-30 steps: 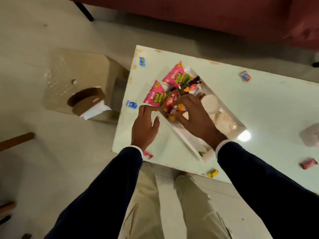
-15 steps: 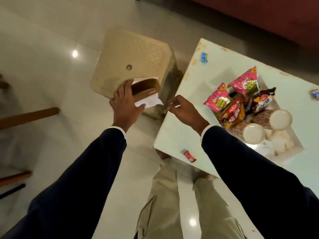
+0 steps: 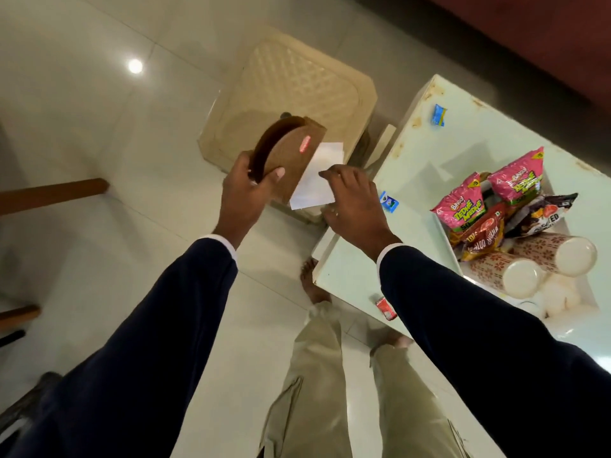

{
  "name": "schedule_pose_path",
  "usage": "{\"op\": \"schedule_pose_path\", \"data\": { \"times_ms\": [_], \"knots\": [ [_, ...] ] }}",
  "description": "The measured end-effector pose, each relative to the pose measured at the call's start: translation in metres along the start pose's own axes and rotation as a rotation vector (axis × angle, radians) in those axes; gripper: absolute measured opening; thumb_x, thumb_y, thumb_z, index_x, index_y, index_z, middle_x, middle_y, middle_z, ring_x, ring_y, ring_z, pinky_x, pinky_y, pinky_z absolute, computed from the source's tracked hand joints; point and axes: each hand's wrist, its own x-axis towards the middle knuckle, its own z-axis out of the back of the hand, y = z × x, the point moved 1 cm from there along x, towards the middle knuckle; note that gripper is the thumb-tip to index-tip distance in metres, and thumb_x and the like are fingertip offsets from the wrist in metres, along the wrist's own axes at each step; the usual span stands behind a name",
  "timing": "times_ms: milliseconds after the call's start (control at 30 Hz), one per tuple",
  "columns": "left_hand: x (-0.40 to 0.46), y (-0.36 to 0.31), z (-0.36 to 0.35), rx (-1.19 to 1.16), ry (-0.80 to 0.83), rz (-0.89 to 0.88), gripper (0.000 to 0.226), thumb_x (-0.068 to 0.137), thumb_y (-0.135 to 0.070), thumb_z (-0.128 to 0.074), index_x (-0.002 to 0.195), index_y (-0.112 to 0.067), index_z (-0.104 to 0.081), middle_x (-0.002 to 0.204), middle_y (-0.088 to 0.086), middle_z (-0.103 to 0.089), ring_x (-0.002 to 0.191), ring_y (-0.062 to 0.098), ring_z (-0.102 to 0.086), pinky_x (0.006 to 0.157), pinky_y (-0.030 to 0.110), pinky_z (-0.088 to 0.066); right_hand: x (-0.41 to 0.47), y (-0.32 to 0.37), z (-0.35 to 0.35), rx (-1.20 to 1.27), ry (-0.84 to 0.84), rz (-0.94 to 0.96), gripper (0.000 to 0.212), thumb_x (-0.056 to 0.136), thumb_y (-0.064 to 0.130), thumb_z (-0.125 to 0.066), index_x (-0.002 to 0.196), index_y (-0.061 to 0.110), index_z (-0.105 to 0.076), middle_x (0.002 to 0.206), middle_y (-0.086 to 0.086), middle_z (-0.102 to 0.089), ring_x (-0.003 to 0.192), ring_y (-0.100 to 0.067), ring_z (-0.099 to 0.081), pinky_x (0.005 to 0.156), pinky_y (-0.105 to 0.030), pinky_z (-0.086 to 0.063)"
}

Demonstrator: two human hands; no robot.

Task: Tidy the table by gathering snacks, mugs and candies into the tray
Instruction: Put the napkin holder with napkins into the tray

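Observation:
My left hand (image 3: pixel 246 196) grips a brown wooden napkin holder (image 3: pixel 287 153) lifted above the beige stool. My right hand (image 3: pixel 355 206) pinches the white napkin (image 3: pixel 315 183) that sticks out of the holder. On the pale table, the white tray (image 3: pixel 591 292) holds pink snack packets (image 3: pixel 463 206), a red packet (image 3: pixel 482 236), a dark packet (image 3: pixel 542 213) and two patterned mugs (image 3: pixel 519 276) lying on their sides. Loose candies lie on the table: a blue one (image 3: pixel 439 114) at the far corner, a blue one (image 3: pixel 388 201) beside my right hand, a red one (image 3: pixel 385 307) near the front edge.
A beige plastic stool (image 3: pixel 297 94) stands left of the table (image 3: pixel 413 153) on the tiled floor. A wooden furniture leg (image 3: pixel 56 193) juts in at left. A dark red sofa (image 3: pixel 545 38) fills the top right. My legs and bare feet are below.
Both hands left the tray. My left hand picked the napkin holder up off the stool and raised it; my right hand came over to the napkin. The view swung left.

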Motion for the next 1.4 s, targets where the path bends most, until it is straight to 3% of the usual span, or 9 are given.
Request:
{"op": "schedule_pose_path", "data": {
  "times_ms": [100, 233, 367, 467, 733, 967, 1167, 1300, 1400],
  "knots": [
    [-0.015, 0.018, 0.025, -0.144, -0.119, 0.061, 0.050, 0.087, -0.043, -0.076, 0.125, -0.016, -0.060, 0.111, -0.006, -0.069, 0.096, 0.000, -0.068, 0.071, 0.014, -0.055, 0.007, 0.004, -0.014, -0.231, 0.150, 0.144, 0.081, 0.085, 0.030, -0.069, 0.156, 0.016, -0.031, 0.164, -0.006, -0.029, 0.151, -0.032, -0.026, 0.120, -0.050, -0.026],
    [-0.040, 0.045, 0.052, -0.298, -0.224, 0.179, 0.043, 0.086, -0.043, -0.077, 0.118, -0.020, -0.060, 0.113, -0.006, -0.070, 0.102, 0.006, -0.070, 0.077, 0.022, -0.058, 0.017, -0.002, -0.029, -0.442, 0.232, 0.215, 0.087, 0.092, 0.035, -0.065, 0.160, 0.014, -0.015, 0.169, -0.008, -0.015, 0.155, -0.031, -0.016, 0.124, -0.053, -0.015],
    [-0.066, 0.070, 0.058, -0.406, -0.244, 0.299, 0.032, 0.087, -0.037, -0.074, 0.110, -0.021, -0.059, 0.107, -0.008, -0.070, 0.097, 0.003, -0.071, 0.083, 0.036, -0.061, 0.019, -0.003, -0.033, -0.506, 0.196, 0.247, 0.069, 0.089, 0.019, -0.069, 0.149, 0.013, -0.036, 0.158, -0.016, -0.036, 0.143, -0.038, -0.038, 0.116, -0.058, -0.030],
    [-0.081, 0.078, 0.050, -0.432, -0.215, 0.325, 0.025, 0.088, -0.033, -0.074, 0.106, -0.024, -0.060, 0.106, -0.009, -0.071, 0.099, 0.007, -0.072, 0.082, 0.035, -0.062, 0.016, -0.005, -0.035, -0.558, 0.159, 0.298, 0.056, 0.086, 0.019, -0.072, 0.134, 0.013, -0.045, 0.145, -0.017, -0.049, 0.128, -0.039, -0.050, 0.109, -0.059, -0.037],
    [-0.089, 0.075, 0.025, -0.434, -0.124, 0.287, 0.038, 0.088, -0.032, -0.076, 0.118, -0.014, -0.060, 0.117, 0.003, -0.071, 0.105, 0.019, -0.072, 0.075, 0.026, -0.061, 0.029, -0.005, -0.035, -0.537, 0.096, 0.338, 0.056, 0.076, 0.018, -0.075, 0.125, 0.016, -0.048, 0.130, -0.012, -0.055, 0.113, -0.036, -0.055, 0.100, -0.055, -0.042],
    [-0.083, 0.070, 0.020, -0.383, -0.121, 0.278, 0.047, 0.081, -0.047, -0.076, 0.117, -0.021, -0.060, 0.114, -0.002, -0.071, 0.106, 0.022, -0.071, 0.073, 0.024, -0.059, 0.036, -0.005, -0.024, -0.426, 0.091, 0.335, 0.035, 0.085, 0.018, -0.063, 0.120, 0.018, -0.058, 0.124, -0.006, -0.061, 0.110, -0.031, -0.057, 0.096, -0.051, -0.045],
    [-0.082, 0.071, 0.024, -0.332, -0.091, 0.269, 0.045, 0.080, -0.051, -0.078, 0.114, -0.028, -0.061, 0.122, 0.004, -0.069, 0.115, 0.029, -0.067, 0.090, 0.054, -0.060, 0.054, 0.004, -0.015, -0.428, 0.079, 0.392, 0.029, 0.085, 0.012, -0.064, 0.113, 0.017, -0.064, 0.109, -0.008, -0.065, 0.099, -0.033, -0.061, 0.082, -0.045, -0.044],
    [-0.086, 0.066, 0.024, -0.296, -0.081, 0.261, 0.035, 0.080, -0.051, -0.077, 0.107, -0.038, -0.061, 0.118, 0.000, -0.069, 0.114, 0.026, -0.067, 0.091, 0.051, -0.060, 0.067, 0.000, -0.003, -0.038, 0.148, 0.149, 0.026, 0.091, 0.017, -0.057, 0.114, 0.015, -0.069, 0.108, -0.008, -0.068, 0.101, -0.031, -0.062, 0.084, -0.040, -0.046],
    [-0.092, 0.063, 0.023, -0.254, -0.087, 0.237, 0.034, 0.079, -0.052, -0.076, 0.106, -0.040, -0.060, 0.109, -0.013, -0.070, 0.106, 0.011, -0.068, 0.081, 0.031, -0.062, 0.069, -0.014, 0.014, 0.481, 0.124, -0.122, 0.020, 0.091, 0.019, -0.057, 0.104, 0.010, -0.068, 0.101, -0.008, -0.071, 0.096, -0.025, -0.066, 0.079, -0.030, -0.047]
  ]
}}
